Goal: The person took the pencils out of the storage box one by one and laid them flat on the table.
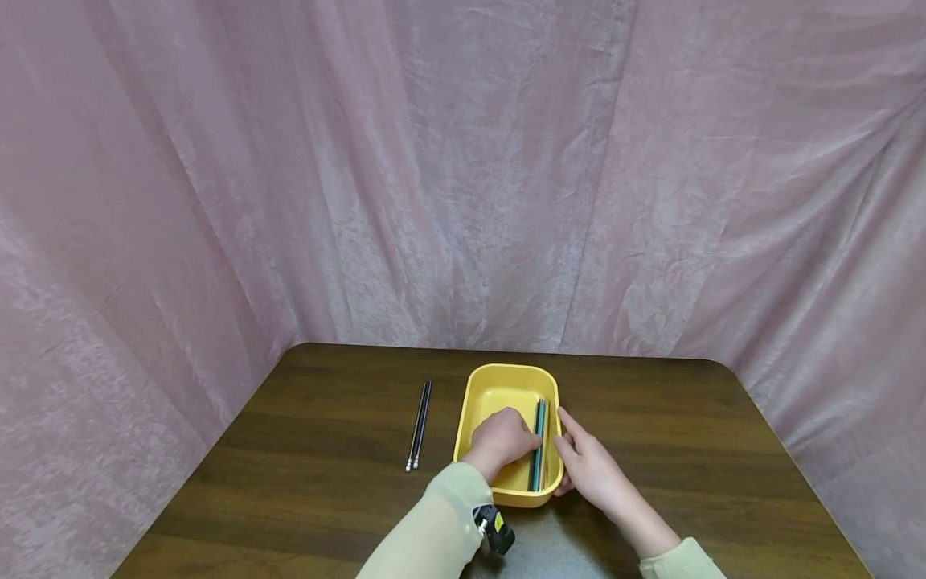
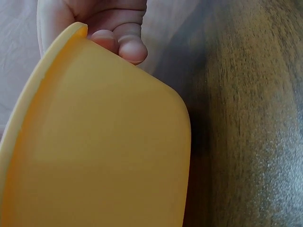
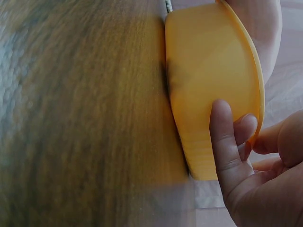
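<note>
A yellow plastic tray (image 1: 506,371) stands on the table, its far end turned toward the curtain. Inside it, along the right wall, lie several pencils (image 1: 538,462) in dark, teal and other colours. My left hand (image 1: 502,438) reaches over the left rim with curled fingers, its thumb side at the pencils; its lower fingertips are hidden. At the tray's right side, my right hand (image 1: 593,470) holds the rim, thumb at the edge and fingers against the outer wall. In the right wrist view, the little finger (image 3: 225,137) lies along that wall.
Two dark pencils (image 1: 419,426) with pale eraser ends lie side by side on the table to the tray's left. The brown wood table (image 1: 673,434) extends to both sides. A pink curtain (image 1: 506,177) hangs behind it. A small black device (image 1: 495,531) sits on my left wrist.
</note>
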A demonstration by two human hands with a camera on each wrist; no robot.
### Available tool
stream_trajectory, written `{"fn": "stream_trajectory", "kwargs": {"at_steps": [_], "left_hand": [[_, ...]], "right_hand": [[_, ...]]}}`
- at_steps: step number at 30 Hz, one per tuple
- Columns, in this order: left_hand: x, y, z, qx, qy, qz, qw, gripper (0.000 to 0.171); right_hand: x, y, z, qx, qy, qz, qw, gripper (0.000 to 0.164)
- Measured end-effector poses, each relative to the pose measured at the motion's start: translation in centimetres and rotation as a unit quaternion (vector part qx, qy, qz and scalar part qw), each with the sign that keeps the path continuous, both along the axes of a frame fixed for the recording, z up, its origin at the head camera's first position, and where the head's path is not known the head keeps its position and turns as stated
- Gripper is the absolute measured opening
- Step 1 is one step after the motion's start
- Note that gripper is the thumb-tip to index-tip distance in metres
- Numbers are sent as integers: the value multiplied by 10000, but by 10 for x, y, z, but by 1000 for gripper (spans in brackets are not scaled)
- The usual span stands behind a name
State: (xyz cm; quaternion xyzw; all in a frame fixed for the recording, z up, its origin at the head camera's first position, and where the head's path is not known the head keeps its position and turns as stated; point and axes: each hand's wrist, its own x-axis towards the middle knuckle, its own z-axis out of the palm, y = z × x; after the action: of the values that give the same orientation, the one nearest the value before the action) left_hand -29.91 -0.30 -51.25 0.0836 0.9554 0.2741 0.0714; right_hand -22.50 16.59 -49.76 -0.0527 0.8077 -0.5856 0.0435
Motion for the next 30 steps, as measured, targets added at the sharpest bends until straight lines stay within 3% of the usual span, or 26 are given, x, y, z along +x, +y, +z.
{"fn": "stream_trajectory", "kwargs": {"at_steps": [4,8,14,24,30], "left_hand": [[0,1,-1,-80,-34,17,10000,44],[11,1,13,172,-157,-1,9997,47],[13,1,15,126,-40,37,9999,48],[20,-1,22,224,-144,-20,9996,43],[15,-4,12,478,-39,-100,9988,40]], "right_hand": [[1,0,0,58,1,-16,10000,60],[1,0,0,96,-14,1,10000,60],[0,0,1,49,-16,-28,10000,60],[1,0,1,33,-94,-36,9999,61],[1,-1,1,-29,-138,-58,9999,61]]}}
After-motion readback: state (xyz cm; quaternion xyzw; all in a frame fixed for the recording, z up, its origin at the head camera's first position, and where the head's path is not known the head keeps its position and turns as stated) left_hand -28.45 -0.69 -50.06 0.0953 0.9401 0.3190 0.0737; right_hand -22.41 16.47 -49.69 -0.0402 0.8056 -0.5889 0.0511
